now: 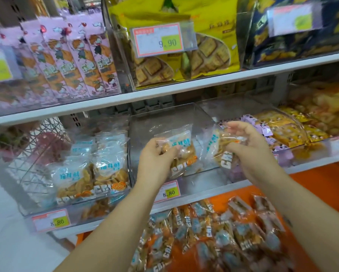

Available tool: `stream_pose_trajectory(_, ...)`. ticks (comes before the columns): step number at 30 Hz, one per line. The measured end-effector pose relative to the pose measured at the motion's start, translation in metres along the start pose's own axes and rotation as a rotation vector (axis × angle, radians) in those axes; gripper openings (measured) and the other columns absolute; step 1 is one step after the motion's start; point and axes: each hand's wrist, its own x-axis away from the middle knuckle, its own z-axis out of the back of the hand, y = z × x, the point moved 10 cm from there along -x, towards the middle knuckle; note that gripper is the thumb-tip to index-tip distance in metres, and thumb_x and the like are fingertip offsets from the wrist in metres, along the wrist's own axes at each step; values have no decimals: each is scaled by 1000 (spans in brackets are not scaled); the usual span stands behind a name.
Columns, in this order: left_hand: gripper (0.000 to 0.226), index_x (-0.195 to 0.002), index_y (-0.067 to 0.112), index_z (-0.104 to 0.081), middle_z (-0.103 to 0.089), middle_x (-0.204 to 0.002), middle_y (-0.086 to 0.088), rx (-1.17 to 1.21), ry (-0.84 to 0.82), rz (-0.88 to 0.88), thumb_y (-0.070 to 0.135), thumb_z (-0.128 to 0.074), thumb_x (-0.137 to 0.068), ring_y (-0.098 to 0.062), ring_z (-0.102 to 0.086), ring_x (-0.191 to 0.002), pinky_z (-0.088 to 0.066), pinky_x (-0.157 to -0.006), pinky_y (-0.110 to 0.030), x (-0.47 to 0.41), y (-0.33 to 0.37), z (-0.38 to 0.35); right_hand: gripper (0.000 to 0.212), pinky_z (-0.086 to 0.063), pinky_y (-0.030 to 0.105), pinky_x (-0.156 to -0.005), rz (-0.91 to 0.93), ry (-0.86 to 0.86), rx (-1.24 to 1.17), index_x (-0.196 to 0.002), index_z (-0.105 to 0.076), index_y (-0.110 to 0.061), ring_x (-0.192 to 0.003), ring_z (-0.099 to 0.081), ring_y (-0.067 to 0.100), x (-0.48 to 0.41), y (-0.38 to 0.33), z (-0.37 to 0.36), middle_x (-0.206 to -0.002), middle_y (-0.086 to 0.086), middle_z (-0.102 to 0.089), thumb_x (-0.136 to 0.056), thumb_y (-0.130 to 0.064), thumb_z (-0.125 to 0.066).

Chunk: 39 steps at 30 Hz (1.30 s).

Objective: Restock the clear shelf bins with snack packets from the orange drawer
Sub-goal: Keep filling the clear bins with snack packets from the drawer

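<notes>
My left hand (157, 154) grips a clear snack packet (181, 148) with blue lettering and orange crisps, held upright inside the middle clear bin (164, 118). My right hand (247, 146) holds a second packet of the same kind (218, 148) at the bin's right side, tilted. Below, the orange drawer (312, 193) stands pulled out, with several more of these packets (213, 232) heaped in it. Apart from the two packets in my hands, the middle bin looks almost bare.
The left clear bin (47, 193) holds several of the same packets (98, 169). To the right, a bin (302, 146) carries yellow and purple packets. The upper shelf (184, 85) has pink, yellow and dark bags. Price tags (169, 192) hang on the shelf front.
</notes>
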Motion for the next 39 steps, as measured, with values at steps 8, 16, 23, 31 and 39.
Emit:
stream_pose_trajectory(8, 8, -95, 24, -58, -68, -75, -1, 76, 70, 73, 31, -55, -95, -16, -60, -66, -48, -58, -29, 35, -7, 6, 28, -57, 25, -76, 9, -9, -207, -94, -60, -21, -87, -69, 8, 37, -15, -18, -92, -5, -73, -86, 6, -58)
stream_pose_trajectory(16, 9, -101, 17, -55, -67, -108, -19, 413, 53, 342, 21, -47, -100, -32, -65, -99, -53, -84, -50, 52, -30, -15, 14, -49, 11, -53, 111, 207, -209, -92, -58, -18, -64, -65, -2, 43, -23, 6, -79, -8, -67, -86, -8, -66)
stream_pose_trajectory(23, 36, -115, 7, -55, -70, -108, -15, 401, -39, 255, 28, -65, -87, -28, -70, -94, -55, -81, -43, 61, -18, -40, 19, -51, 17, -65, -91, -21, -95, -85, -58, -19, -74, -64, 14, 39, 23, -25, -85, 4, -67, -81, -6, -71)
stream_pose_trajectory(31, 47, -126, 7, -49, -66, -116, -19, 482, 51, 254, 20, -69, -85, -37, -65, -104, -50, -91, -52, 57, -19, -24, 45, -56, 28, -80, 19, -335, 221, -104, -49, -40, -89, -62, 8, 48, 0, -47, -105, -15, -52, -79, -11, -73)
stream_pose_trajectory(39, 52, -121, 13, -57, -71, -107, -6, 179, -162, 7, 30, -68, -73, -24, -69, -99, -54, -88, -40, 54, 10, -17, 46, -52, 18, -85, 202, -286, 171, -124, -41, -52, -111, -54, -2, 58, -17, -50, -119, -26, -48, -90, -27, -60)
